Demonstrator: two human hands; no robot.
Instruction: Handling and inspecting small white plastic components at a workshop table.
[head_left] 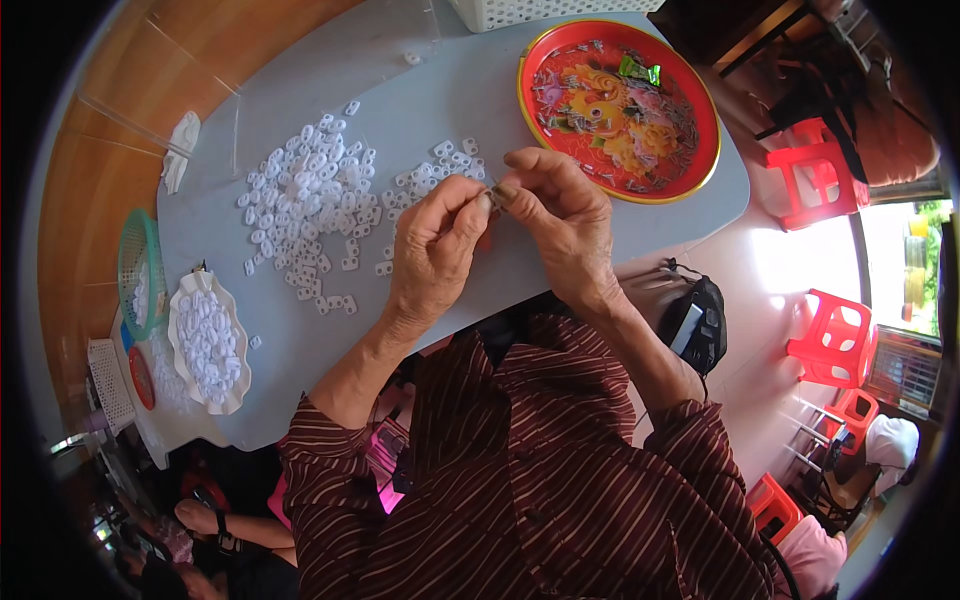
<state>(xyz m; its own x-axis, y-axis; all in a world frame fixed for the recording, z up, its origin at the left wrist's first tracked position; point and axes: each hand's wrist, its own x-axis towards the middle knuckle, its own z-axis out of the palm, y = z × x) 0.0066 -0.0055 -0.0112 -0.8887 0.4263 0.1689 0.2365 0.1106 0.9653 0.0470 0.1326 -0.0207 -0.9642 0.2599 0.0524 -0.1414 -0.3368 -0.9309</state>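
My left hand [435,245] and my right hand [562,215] meet over the grey table [420,90], fingertips pinched together on one small white plastic piece with a thin metal part [495,196]. A wide scatter of small white plastic pieces [310,195] lies on the table left of my hands. A smaller cluster [445,165] sits just behind my left hand. A red round tray [618,108] with a flower pattern and several small metal clips stands behind my right hand.
A white scalloped dish [208,342] heaped with white pieces and a green mesh basket [140,272] stand at the table's left end. A white basket [520,12] is at the far edge. Red plastic stools [830,335] stand on the floor to the right. Another person's arm [235,525] shows lower left.
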